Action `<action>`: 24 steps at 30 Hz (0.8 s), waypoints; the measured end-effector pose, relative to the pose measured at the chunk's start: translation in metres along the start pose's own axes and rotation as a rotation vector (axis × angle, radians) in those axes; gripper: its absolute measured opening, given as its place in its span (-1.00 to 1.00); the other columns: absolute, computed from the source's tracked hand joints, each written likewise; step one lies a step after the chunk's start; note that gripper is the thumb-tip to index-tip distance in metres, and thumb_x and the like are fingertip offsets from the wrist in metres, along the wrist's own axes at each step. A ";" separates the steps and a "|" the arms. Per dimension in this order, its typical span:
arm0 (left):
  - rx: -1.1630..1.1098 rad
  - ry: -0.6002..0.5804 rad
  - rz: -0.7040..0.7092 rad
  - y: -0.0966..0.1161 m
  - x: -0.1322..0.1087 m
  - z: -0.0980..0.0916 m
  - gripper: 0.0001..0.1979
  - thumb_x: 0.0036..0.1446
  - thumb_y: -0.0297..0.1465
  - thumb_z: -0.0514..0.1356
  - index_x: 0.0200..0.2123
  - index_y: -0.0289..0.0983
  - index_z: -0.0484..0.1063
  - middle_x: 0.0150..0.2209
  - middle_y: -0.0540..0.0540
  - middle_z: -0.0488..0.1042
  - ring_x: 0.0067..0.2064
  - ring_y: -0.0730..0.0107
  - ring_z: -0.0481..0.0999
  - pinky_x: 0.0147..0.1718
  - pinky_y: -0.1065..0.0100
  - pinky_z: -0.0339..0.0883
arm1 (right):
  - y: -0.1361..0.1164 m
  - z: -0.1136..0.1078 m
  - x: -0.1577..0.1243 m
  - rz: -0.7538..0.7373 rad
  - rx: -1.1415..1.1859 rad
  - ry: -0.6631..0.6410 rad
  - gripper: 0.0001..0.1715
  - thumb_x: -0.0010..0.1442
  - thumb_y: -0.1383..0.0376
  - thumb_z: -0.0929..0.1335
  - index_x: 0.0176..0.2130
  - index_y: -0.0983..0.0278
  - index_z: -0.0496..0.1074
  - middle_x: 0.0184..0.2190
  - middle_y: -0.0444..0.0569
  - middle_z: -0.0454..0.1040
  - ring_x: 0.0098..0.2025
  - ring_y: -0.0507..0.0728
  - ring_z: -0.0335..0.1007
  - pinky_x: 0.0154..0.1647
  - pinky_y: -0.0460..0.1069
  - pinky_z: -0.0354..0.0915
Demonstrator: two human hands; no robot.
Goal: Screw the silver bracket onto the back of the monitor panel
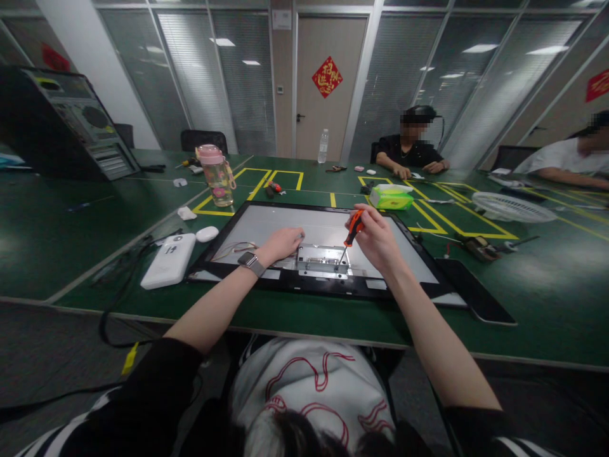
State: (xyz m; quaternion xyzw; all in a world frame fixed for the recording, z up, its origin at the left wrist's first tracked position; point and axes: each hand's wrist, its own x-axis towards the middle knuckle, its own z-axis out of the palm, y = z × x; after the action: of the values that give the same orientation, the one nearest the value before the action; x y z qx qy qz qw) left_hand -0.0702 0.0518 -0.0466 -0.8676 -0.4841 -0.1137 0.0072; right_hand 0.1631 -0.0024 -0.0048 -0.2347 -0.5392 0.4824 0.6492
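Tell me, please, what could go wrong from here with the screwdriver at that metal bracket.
The screwdriver in the right hand slants down to the metal bracket, so its tip might slip and scratch the panel. The left hand is close beside the bracket, so a slip that way could jab it. Thin wires lie on the panel near that hand and could snag.

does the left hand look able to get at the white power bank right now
Probably yes: the white power bank lies by the left forearm, and nothing seems to cover it. The left hand would first need to come back from beside the metal plate.
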 end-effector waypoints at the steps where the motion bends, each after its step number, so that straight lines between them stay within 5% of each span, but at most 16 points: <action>1: 0.002 0.000 -0.002 0.000 0.000 0.000 -0.69 0.30 -0.37 -0.01 0.00 -0.27 0.43 -0.09 -0.19 0.56 -0.08 0.19 0.54 -0.10 0.29 0.37 | -0.001 0.002 -0.001 0.025 0.041 -0.007 -0.77 0.09 0.09 0.45 -0.21 0.08 0.51 -0.36 -0.16 0.48 -0.32 0.04 0.42 -0.14 0.02 0.37; 24: -0.002 -0.005 -0.005 0.000 0.001 0.000 -0.68 0.31 -0.35 -0.02 0.02 -0.26 0.42 -0.06 -0.19 0.55 -0.08 0.18 0.53 -0.09 0.27 0.37 | -0.004 0.003 -0.001 0.101 0.095 0.027 -0.78 0.00 0.14 0.51 -0.30 0.08 0.50 -0.34 -0.20 0.49 -0.27 0.02 0.42 -0.01 0.02 0.35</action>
State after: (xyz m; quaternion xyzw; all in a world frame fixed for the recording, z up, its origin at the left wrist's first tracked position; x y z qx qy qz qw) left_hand -0.0701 0.0525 -0.0469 -0.8667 -0.4861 -0.1121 0.0051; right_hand 0.1618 -0.0060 -0.0008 -0.2370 -0.4942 0.5364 0.6417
